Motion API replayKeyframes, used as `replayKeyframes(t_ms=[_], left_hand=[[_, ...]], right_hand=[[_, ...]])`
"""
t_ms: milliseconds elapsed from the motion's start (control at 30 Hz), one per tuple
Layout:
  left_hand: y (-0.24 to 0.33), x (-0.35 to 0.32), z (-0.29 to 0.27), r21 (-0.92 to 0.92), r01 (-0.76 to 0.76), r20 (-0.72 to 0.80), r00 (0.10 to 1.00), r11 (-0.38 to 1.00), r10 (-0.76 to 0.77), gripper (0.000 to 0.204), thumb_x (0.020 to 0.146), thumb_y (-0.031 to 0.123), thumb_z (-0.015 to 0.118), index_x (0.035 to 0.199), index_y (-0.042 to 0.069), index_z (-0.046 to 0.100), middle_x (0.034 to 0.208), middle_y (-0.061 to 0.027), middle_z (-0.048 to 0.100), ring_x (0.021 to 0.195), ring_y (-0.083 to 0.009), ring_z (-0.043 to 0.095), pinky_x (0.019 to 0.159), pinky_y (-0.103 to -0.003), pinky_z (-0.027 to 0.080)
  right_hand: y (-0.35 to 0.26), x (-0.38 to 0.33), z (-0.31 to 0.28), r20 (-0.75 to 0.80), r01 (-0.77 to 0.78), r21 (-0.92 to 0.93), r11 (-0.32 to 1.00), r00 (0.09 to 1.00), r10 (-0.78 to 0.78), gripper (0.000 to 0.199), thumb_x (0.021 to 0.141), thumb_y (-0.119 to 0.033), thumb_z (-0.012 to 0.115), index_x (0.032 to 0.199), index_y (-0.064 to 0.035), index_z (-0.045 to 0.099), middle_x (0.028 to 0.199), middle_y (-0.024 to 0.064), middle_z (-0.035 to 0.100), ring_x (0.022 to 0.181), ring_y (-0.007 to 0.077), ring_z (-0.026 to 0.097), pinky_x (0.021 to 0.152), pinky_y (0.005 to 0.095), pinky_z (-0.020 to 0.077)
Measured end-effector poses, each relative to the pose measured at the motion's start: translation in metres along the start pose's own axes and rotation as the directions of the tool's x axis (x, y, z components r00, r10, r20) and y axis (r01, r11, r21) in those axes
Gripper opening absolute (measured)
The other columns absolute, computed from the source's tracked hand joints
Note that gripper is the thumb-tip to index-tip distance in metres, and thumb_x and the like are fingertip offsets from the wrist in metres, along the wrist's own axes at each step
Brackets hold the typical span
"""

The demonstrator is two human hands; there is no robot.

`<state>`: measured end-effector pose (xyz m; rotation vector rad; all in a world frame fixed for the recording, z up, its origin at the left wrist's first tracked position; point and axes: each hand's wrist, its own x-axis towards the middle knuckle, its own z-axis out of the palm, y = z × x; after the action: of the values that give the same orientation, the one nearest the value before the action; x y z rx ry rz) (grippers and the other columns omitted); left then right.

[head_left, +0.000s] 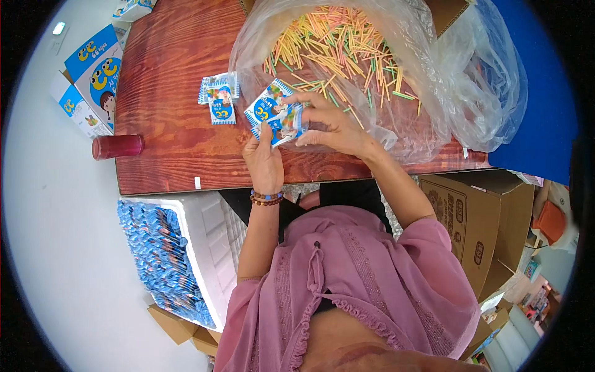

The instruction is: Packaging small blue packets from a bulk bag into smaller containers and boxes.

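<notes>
Pinching a thin, light, crinkly packet [277,115] by its lower edges near the table's [173,93] front edge, my left hand [263,162] and right hand [331,127] grip gently, since it looks slippery.

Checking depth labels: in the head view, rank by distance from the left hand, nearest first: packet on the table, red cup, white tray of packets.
From the left hand:
1. Packet on the table, just up and to its left on the wooden table.
2. Red cup, lying at the table's left edge.
3. White tray of packets, below the table, on the person's left.
</notes>
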<state>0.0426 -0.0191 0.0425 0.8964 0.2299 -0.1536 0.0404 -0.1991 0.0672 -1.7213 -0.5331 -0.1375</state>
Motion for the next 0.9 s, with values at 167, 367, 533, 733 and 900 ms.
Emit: replayKeyframes(t_ms=[167,367,533,733,900], left_hand=[[0.002,-0.001,-0.01,0.028,-0.045,-0.055,0.997,0.999,0.047,0.016,0.096,0.014,0.058,0.098,0.0,0.066,0.098,-0.0043,0.068,0.086,-0.0087,0.062,0.077,-0.026,0.049],[0.001,-0.005,-0.004,0.097,-0.122,-0.015,0.992,0.988,0.124,0.017,0.096,0.013,0.058,0.099,-0.002,0.066,0.098,-0.005,0.068,0.085,-0.0087,0.062,0.078,-0.026,0.05],[-0.001,-0.009,-0.015,0.111,-0.116,-0.062,0.99,0.987,0.123,0.017,0.095,0.011,0.058,0.101,-0.003,0.065,0.097,-0.0046,0.067,0.085,-0.0081,0.061,0.078,-0.026,0.049],[0.004,-0.005,-0.023,0.065,-0.088,-0.093,0.991,0.994,0.094,0.015,0.094,0.01,0.059,0.101,-0.002,0.066,0.097,-0.0041,0.068,0.084,-0.0074,0.061,0.077,-0.025,0.048],[0.005,-0.003,-0.021,0.022,-0.084,-0.084,0.993,0.996,0.086,0.014,0.094,0.009,0.06,0.101,-0.001,0.066,0.096,-0.0039,0.068,0.083,-0.0071,0.061,0.076,-0.024,0.048]], right_hand=[[0.018,0.007,-0.017,0.058,-0.153,0.151,0.977,0.988,0.145,0.015,0.084,-0.015,0.068,0.092,-0.0022,0.066,0.114,0.0092,0.062,0.108,0.0231,0.056,0.092,0.0349,0.044],[0.067,0.083,-0.048,-0.283,-0.387,-0.284,0.877,0.908,0.309,0.034,0.089,-0.033,0.061,0.101,-0.0028,0.067,0.11,0.0113,0.064,0.099,0.0219,0.061,0.087,0.0378,0.0466],[0.087,0.138,-0.027,-0.417,-0.537,-0.806,0.249,0.814,0.405,0.051,0.08,-0.043,0.061,0.114,-0.004,0.064,0.115,0.017,0.06,0.109,0.0315,0.057,0.092,0.0524,0.0391],[0.09,0.161,-0.012,-0.405,-0.552,-0.81,0.199,0.771,0.491,0.048,0.087,-0.031,0.05,0.122,0.0018,0.058,0.119,0.0182,0.058,0.112,0.0326,0.056,0.094,0.0536,0.0337],[0.109,0.169,-0.015,-0.393,-0.565,-0.803,0.192,0.743,0.542,0.054,0.09,-0.034,0.044,0.126,0.0063,0.05,0.125,0.0237,0.055,0.115,0.0367,0.054,0.095,0.0585,0.0355]])
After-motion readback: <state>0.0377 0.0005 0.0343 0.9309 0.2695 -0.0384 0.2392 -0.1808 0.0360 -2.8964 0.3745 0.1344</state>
